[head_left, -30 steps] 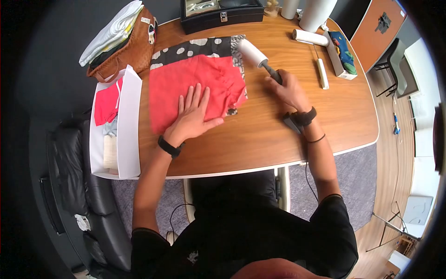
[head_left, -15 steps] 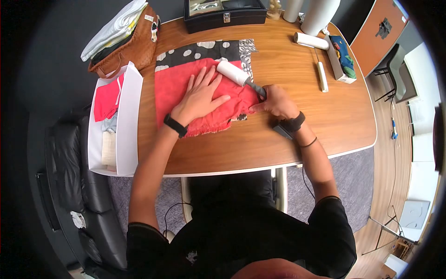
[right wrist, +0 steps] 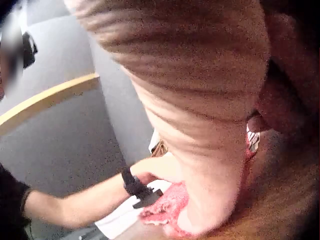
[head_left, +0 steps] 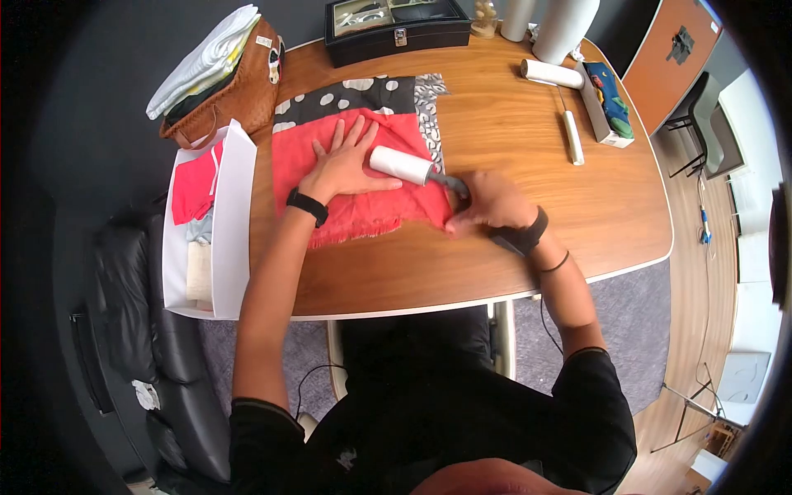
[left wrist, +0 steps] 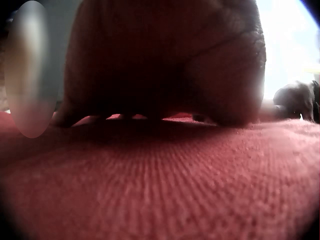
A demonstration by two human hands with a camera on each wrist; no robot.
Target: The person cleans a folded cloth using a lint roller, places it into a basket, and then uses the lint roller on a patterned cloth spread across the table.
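Note:
A scarf [head_left: 355, 210] in red, with a dark white-spotted band and a patterned border, lies spread on the table; its fringe faces me. My left hand [head_left: 338, 169] rests on the red part with fingers spread. In the left wrist view, the palm [left wrist: 165, 60] arches close over the red cloth [left wrist: 165, 185]. My right hand [head_left: 493, 200] grips the dark handle of a lint roller [head_left: 400, 165], whose white roll lies over the red part beside my left thumb. The right thumb reaches down to the scarf's near right corner. In the right wrist view, that hand [right wrist: 195, 100] hides the roller.
At the left stand a white box [head_left: 233, 223] of folded clothes and a brown basket [head_left: 235, 99] with stacked cloths. A black case [head_left: 400, 37] sits at the back. Far right are another roller [head_left: 572, 136], a white roll [head_left: 551, 73] and a box with dark patterned fabric [head_left: 609, 99].
The lint roller has moved from the patterned border at the back right, left and towards me onto the red part. The bunched right side lies flatter, and the near fringe shows.

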